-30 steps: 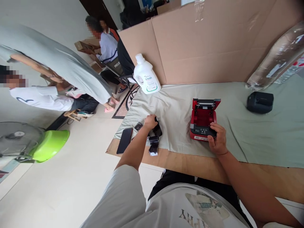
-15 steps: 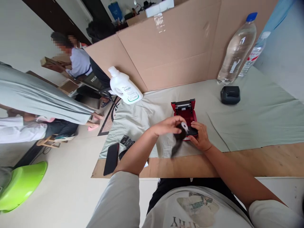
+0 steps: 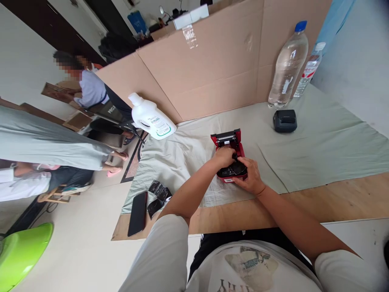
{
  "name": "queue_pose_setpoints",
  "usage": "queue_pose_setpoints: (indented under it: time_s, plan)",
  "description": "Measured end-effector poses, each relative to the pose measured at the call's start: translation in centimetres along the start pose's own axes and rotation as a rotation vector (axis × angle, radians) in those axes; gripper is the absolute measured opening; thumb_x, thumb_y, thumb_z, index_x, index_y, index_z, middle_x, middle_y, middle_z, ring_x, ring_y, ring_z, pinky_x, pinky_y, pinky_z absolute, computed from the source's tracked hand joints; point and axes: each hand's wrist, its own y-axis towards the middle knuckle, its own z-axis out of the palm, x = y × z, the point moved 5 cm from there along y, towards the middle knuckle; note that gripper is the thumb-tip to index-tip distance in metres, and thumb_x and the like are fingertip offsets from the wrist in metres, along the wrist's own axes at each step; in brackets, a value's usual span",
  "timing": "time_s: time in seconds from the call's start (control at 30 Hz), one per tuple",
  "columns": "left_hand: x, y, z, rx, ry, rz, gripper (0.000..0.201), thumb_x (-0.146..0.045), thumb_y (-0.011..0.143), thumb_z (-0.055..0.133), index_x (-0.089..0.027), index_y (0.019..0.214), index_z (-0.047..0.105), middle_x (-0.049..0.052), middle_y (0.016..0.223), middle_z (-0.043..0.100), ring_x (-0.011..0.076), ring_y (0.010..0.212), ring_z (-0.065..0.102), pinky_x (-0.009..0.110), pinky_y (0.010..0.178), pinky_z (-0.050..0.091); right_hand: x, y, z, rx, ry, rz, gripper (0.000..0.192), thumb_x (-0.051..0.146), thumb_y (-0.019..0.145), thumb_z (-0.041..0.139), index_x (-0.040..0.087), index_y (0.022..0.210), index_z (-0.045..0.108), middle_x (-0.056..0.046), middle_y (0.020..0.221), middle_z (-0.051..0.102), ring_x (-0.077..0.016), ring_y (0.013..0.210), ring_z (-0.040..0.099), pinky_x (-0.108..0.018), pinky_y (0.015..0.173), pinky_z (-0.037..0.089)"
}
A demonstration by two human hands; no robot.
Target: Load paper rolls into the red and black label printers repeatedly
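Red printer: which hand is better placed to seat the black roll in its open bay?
Left, probably. The left hand is over the open bay of the red printer, on the black roll. The right hand grips the printer's front edge, steadying it.

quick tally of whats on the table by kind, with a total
printers: 2 (red printer under both hands, black printer)
clear water bottles: 2 (large, small)
white detergent jug: 1
black phone: 1
black plastic wrappers: 1 heap
total: 7
left hand reaches into the red printer; right hand steadies its front.
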Motion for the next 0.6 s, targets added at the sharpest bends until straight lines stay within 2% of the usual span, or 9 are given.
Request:
queue_pose_setpoints:
  time_s: [0.07, 0.13, 0.23, 0.3, 0.33, 0.4, 0.43, 0.5, 0.6]
  plan:
    - [0.2, -0.1, 0.1, -0.076, -0.056, 0.002, 0.025, -0.027, 0.082, 0.068, -0.017, 0.104, 0.073, 0.013, 0.114, 0.070, 0.0305, 0.106, 0.066, 0.040, 0.091, 0.053, 0.1, 0.1, -0.1, -0.006, 0.002, -0.025, 0.056, 0.049, 0.085, 0.067, 0.022, 0.130, 0.049, -0.015, 0.123, 0.063, -0.0314, 0.113, 0.062, -0.051, 0.095, 0.049]
    - [0.2, -0.6, -0.1, -0.208, -0.169, 0.045, 0.022, -0.025, 0.083, 0.067, -0.017, 0.103, 0.072, 0.011, 0.106, 0.072, 0.0273, 0.099, 0.068, 0.039, 0.087, 0.055, 0.2, 0.2, -0.2, -0.007, -0.005, -0.035, 0.047, 0.048, 0.086, 0.066, 0.022, 0.122, 0.054, -0.015, 0.122, 0.064, -0.0305, 0.112, 0.062, -0.050, 0.094, 0.050]
    - [-0.2, -2.8, -1.2, -0.493, -0.344, 0.272, 0.015, -0.022, 0.090, 0.057, -0.019, 0.097, 0.070, 0.007, 0.096, 0.073, 0.0196, 0.092, 0.069, 0.034, 0.087, 0.055, 0.2, 0.2, -0.3, -0.012, -0.028, -0.043, 0.042, 0.049, 0.086, 0.066, 0.022, 0.116, 0.057, -0.014, 0.120, 0.065, -0.0299, 0.113, 0.062, -0.049, 0.094, 0.050]
    - [0.0, -4.5, -2.1, -0.711, -0.389, 0.390, 0.019, -0.025, 0.096, 0.050, -0.020, 0.097, 0.068, 0.007, 0.096, 0.072, 0.0184, 0.095, 0.067, 0.034, 0.090, 0.054, 0.4, 0.1, -0.4, -0.023, -0.049, -0.061, 0.039, 0.049, 0.086, 0.065, 0.022, 0.114, 0.060, -0.012, 0.118, 0.067, -0.0304, 0.117, 0.059, -0.049, 0.098, 0.049]
    - [0.5, -5.2, -2.5, -0.819, -0.388, 0.387, 0.022, -0.029, 0.097, 0.047, -0.019, 0.100, 0.067, 0.009, 0.102, 0.071, 0.0197, 0.101, 0.066, 0.037, 0.094, 0.053, 0.5, 0.0, -0.4, -0.021, -0.067, -0.072, 0.038, 0.049, 0.086, 0.065, 0.022, 0.113, 0.061, -0.012, 0.117, 0.068, -0.0306, 0.119, 0.058, -0.049, 0.100, 0.047]
    - [2.0, -6.1, -3.0, -0.993, -0.362, 0.277, 0.031, -0.039, 0.099, 0.044, -0.018, 0.113, 0.063, 0.014, 0.122, 0.064, 0.0249, 0.121, 0.057, 0.046, 0.106, 0.044, 0.7, -0.1, -0.3, 0.002, -0.115, -0.092, 0.034, 0.048, 0.087, 0.064, 0.024, 0.110, 0.065, -0.009, 0.115, 0.070, -0.0307, 0.121, 0.056, -0.049, 0.102, 0.044]
    - [2.7, -6.2, -3.1, -1.034, -0.353, 0.217, 0.038, -0.043, 0.100, 0.041, -0.018, 0.121, 0.060, 0.016, 0.132, 0.059, 0.0273, 0.130, 0.050, 0.049, 0.111, 0.039, 0.8, -0.2, -0.3, 0.018, -0.140, -0.100, 0.033, 0.048, 0.087, 0.063, 0.024, 0.110, 0.066, -0.008, 0.115, 0.071, -0.0304, 0.121, 0.056, -0.048, 0.103, 0.042]
    - [3.7, -6.0, -2.8, -1.017, -0.368, 0.170, 0.050, -0.049, 0.101, 0.034, -0.017, 0.136, 0.050, 0.018, 0.144, 0.048, 0.0289, 0.139, 0.040, 0.052, 0.116, 0.032, 1.0, -0.2, -0.2, 0.038, -0.171, -0.114, 0.031, 0.047, 0.088, 0.063, 0.025, 0.109, 0.067, -0.007, 0.114, 0.071, -0.0299, 0.119, 0.057, -0.048, 0.103, 0.041]
    - [4.0, -6.3, -1.7, -0.960, -0.435, 0.212, 0.055, -0.051, 0.102, 0.026, -0.015, 0.140, 0.046, 0.019, 0.140, 0.049, 0.0270, 0.135, 0.044, 0.048, 0.113, 0.037, 1.4, -0.2, -0.4, 0.025, -0.181, -0.142, 0.030, 0.045, 0.089, 0.062, 0.025, 0.111, 0.067, -0.008, 0.114, 0.071, -0.0293, 0.119, 0.056, -0.046, 0.102, 0.041]
